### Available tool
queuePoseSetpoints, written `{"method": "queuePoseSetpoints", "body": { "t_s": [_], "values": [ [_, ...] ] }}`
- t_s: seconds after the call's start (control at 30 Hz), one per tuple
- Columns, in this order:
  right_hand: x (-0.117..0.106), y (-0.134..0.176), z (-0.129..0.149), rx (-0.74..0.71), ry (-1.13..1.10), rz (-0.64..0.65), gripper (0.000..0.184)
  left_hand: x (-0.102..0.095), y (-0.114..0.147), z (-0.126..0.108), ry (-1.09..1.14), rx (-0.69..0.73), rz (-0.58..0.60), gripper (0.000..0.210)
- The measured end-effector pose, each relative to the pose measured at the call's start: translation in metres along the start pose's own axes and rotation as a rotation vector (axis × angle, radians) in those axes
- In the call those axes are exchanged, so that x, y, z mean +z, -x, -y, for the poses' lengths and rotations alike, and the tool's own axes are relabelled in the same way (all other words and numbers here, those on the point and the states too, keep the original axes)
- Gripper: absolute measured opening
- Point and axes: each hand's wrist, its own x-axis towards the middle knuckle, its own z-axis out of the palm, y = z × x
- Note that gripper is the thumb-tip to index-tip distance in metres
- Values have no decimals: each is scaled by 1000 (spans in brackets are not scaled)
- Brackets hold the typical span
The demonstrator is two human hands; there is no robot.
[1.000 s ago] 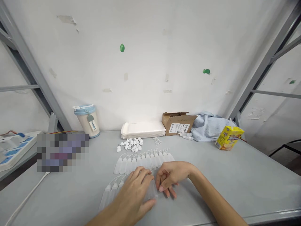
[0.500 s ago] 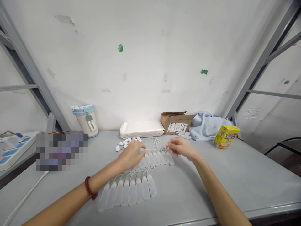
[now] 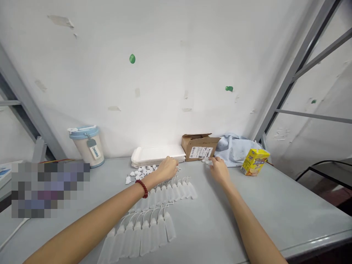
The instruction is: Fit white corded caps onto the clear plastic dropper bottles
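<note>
My left hand [image 3: 167, 169], with a dark red beaded bracelet on its wrist, has its fingers curled down at a small heap of white cord [image 3: 178, 169] behind the bottles. What the fingertips pinch is hidden. Farther right, my right hand [image 3: 219, 171] reaches to small translucent plastic pieces [image 3: 205, 161] before the cardboard box, its fingers bent onto them. Two rows of flat translucent bottles with white cords at their tops lie on the table: a back row [image 3: 176, 191] partly under my left wrist, and a front row [image 3: 145, 236]. White caps [image 3: 141, 171] lie loose behind my left forearm.
Along the wall stand a stack of white trays [image 3: 156, 154], an open cardboard box [image 3: 200, 149] and a light blue cloth [image 3: 233, 146]. A yellow box [image 3: 254, 162] stands at right, a blue-lidded cup [image 3: 88, 146] at left. A blurred-out object [image 3: 49, 187] lies far left on the grey table.
My left hand has moved from above the back row to the cord heap. My right hand has gone from the row's right end to the plastic pieces. The view has shifted slightly right.
</note>
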Motion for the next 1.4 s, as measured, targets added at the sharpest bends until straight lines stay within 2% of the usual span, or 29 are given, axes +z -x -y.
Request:
{"method": "queuePoseSetpoints", "body": {
  "t_s": [0.17, 0.3, 0.5, 0.63, 0.87, 1.07, 1.3, 1.4],
  "values": [
    [6, 1, -2, 3, 57, 36, 36, 5, -10, 5, -95, 43, 48, 17],
    [8, 1, -2, -15, 59, 38, 33, 3, -9, 7, -106, 64, 43, 19],
    [1, -2, -4, 2, 70, -88, 44, -20, 4, 7, -45, 45, -64, 24],
    [9, -2, -8, -36, 70, -73, 53, -40, 17, 12, 33, -4, -134, 21],
    [22, -3, -11, -63, 66, -79, 53, -65, 52, 23, 211, -145, -240, 21],
    [19, -3, -10, -45, 51, -118, 35, -76, 86, 26, 351, -244, -274, 27],
    [24, -6, -12, 80, -35, -143, 25, -71, 126, 35, 778, -595, -285, 31],
    [29, -9, -15, 140, -104, -157, 25, -71, 136, 38, 878, -679, -277, 33]
  ]
}}
